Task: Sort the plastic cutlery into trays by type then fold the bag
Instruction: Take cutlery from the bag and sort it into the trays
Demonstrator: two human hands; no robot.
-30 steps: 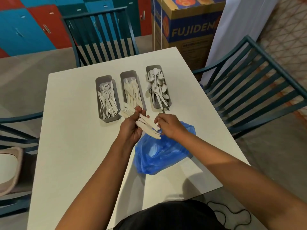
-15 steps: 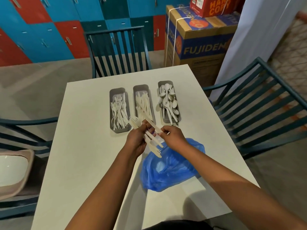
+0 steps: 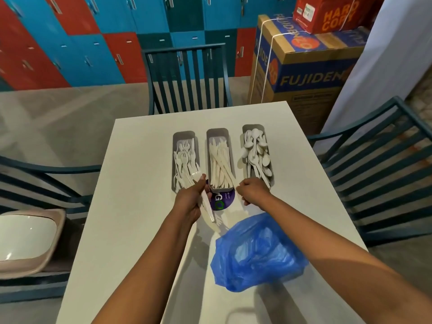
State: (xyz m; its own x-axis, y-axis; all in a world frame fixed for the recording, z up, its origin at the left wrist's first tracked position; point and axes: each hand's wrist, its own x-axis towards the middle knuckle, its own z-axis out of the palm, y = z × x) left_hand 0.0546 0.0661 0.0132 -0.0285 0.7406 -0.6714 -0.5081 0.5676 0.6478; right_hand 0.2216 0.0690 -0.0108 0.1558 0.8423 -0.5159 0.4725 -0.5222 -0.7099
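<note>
White cutlery (image 3: 205,202) now L hand (image 3: 189,202) only.

white table (image 3: 140,183): three trays (image 3: 220,160), blue bag (image 3: 257,253), sticker perhaps (image 3: 222,199).

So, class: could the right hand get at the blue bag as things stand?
Probably yes. The right hand holds nothing visible, and the blue bag lies uncovered on the table just nearer the person, with nothing between them.
</note>
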